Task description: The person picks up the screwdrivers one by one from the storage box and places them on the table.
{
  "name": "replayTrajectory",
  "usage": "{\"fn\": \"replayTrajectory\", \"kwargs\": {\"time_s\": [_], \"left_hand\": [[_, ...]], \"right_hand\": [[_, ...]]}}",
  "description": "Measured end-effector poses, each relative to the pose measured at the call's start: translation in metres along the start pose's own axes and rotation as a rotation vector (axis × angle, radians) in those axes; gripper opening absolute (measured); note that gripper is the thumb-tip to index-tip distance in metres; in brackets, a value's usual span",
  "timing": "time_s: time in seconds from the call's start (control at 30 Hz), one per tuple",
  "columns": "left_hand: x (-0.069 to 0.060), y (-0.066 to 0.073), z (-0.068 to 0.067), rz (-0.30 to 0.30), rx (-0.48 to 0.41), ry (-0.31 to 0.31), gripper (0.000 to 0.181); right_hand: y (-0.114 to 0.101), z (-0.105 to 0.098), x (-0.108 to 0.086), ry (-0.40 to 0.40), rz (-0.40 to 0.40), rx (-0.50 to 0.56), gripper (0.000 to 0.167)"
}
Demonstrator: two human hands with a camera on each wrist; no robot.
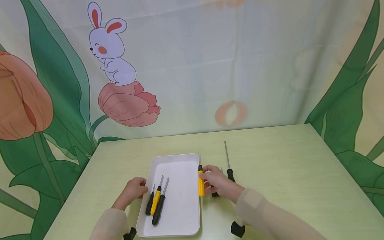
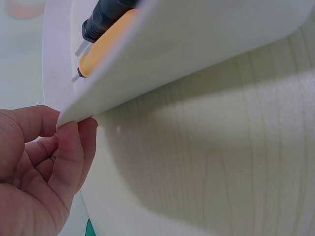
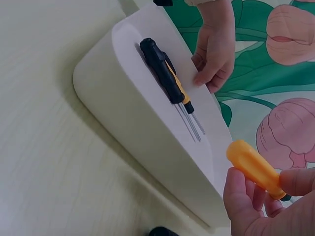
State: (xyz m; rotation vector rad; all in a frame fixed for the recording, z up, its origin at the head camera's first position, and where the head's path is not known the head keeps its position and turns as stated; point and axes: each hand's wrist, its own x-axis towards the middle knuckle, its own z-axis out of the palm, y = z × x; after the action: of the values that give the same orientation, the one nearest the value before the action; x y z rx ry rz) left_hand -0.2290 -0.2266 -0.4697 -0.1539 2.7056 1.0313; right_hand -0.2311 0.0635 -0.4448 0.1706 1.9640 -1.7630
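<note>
A white tray (image 1: 183,213) lies on the table. My left hand (image 1: 133,189) pinches its left rim, thumb and fingers on the tray wall (image 2: 113,83). My right hand (image 1: 218,180) grips a yellow screwdriver (image 1: 201,183) by its handle, at the tray's right edge with the shaft pointing away. In the right wrist view this yellow handle (image 3: 253,166) shows between thumb and fingers. Inside the tray, towards the left, lie a small black screwdriver (image 1: 149,204), a yellow screwdriver (image 1: 155,202) and a larger black screwdriver (image 1: 159,209), side by side.
Right of the tray, a long black screwdriver (image 1: 230,174) lies on the table (image 1: 285,166), partly behind my right hand. Another black handle (image 1: 215,194) shows beneath that hand. A printed curtain (image 1: 186,83) hangs behind the table's far edge.
</note>
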Motion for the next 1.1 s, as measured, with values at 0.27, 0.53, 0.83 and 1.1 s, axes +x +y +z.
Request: {"fn": "replayTrajectory", "kwargs": {"time_s": [0.27, 0.53, 0.83, 1.1], "left_hand": [[0.000, -0.001, 0.000, -0.002, 0.005, 0.001, 0.017], [0.001, -0.001, 0.000, -0.007, 0.011, -0.003, 0.017], [0.002, -0.002, 0.000, -0.010, 0.011, -0.005, 0.017], [0.002, -0.002, 0.000, 0.004, 0.011, -0.006, 0.016]], "right_hand": [[-0.001, -0.019, 0.001, 0.027, 0.001, 0.020, 0.022], [0.002, -0.037, 0.005, 0.050, 0.014, 0.002, 0.023], [0.004, -0.055, 0.007, 0.068, 0.014, -0.028, 0.022], [0.005, -0.069, 0.007, 0.075, 0.019, 0.002, 0.025]]}}
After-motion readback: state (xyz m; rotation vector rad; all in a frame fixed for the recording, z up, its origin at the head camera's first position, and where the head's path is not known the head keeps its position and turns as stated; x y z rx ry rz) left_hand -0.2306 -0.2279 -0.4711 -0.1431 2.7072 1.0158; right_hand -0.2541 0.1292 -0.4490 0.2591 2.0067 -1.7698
